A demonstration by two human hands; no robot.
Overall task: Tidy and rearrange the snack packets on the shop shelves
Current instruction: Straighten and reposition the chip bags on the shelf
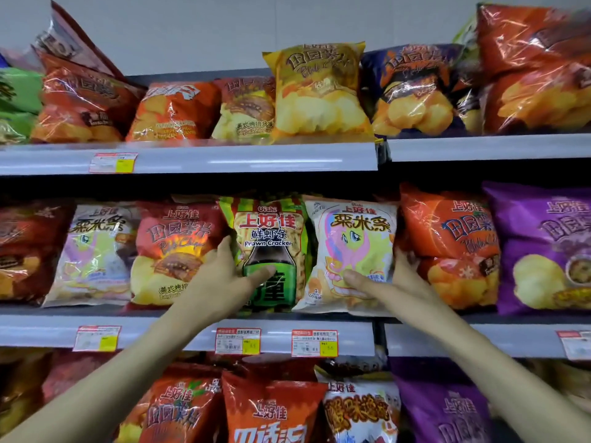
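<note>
- Running across the whole view, three shelves (pixel 192 159) stand crammed with snack packets, the middle shelf (pixel 160 330) being the one under work.
- Packets on the top shelf lean and tip unevenly; a yellow bag (pixel 316 91) stands taller than its neighbours, and the far right stack is blurred.
- Two packets sit side by side at the centre of the middle shelf, touching: a green prawn cracker bag (pixel 271 238) and a white corn-stick bag (pixel 355 251).
- The left hand (pixel 224 276) grasps the green bag, thumb across its front, fingers tucked round its left edge behind.
- The right hand (pixel 396 279) grasps the white bag likewise, thumb on the front low down, fingers wrapped round its right edge.
- These bags look light, puffed with air and glossy, so I judge them slippery and easily crushed; the contents would break under a hard squeeze.
- Best hold, to my eye, is by the side edges or the sealed top seam, with light pressure.
- Fingers behind both bags are hidden, so how firmly they pinch I cannot tell.
- Lower shelf packets are cut off at the bottom; the price tags (pixel 238 342) are too small to read.
</note>
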